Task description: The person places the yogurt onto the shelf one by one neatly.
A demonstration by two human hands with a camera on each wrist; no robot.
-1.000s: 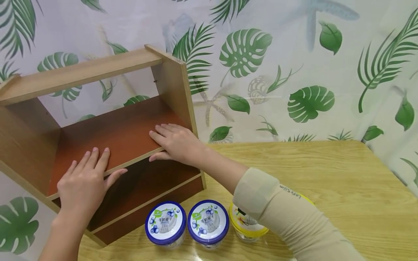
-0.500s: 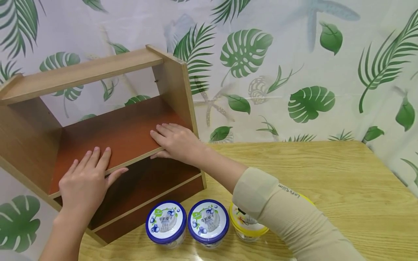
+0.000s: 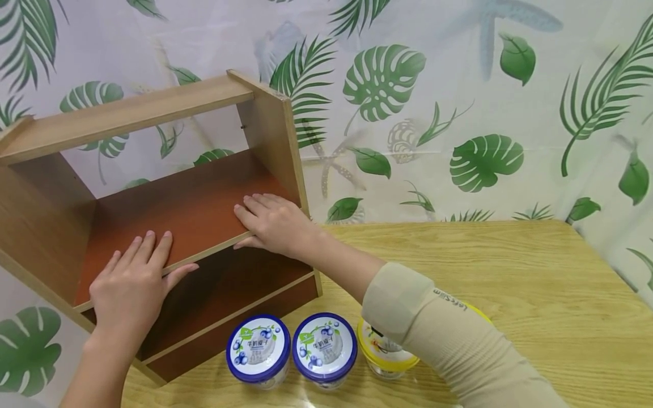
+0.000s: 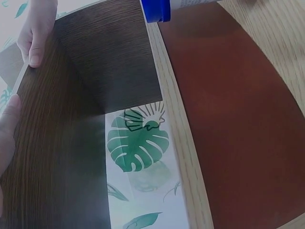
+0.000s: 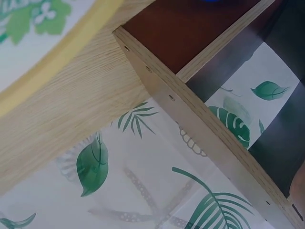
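Red-brown middle board (image 3: 178, 209) is sitting inside the wooden shelf unit (image 3: 219, 286), which is standing angled at left on the wood-grain table (image 3: 541, 277). Left hand (image 3: 130, 280) and right hand (image 3: 275, 224) are both gripping its front edge, fingers lying flat on top, thumbs tucking under. Two blue-lidded tubs (image 3: 258, 347) (image 3: 325, 347) are standing side by side in front of the unit; a yellow-lidded tub (image 3: 385, 351) is standing just beside, the beige sleeve (image 3: 433, 328) partly covering it. Another yellow rim (image 3: 480, 311) is peeking past the sleeve. Leaf-print backdrop (image 3: 398, 187) is hanging behind.
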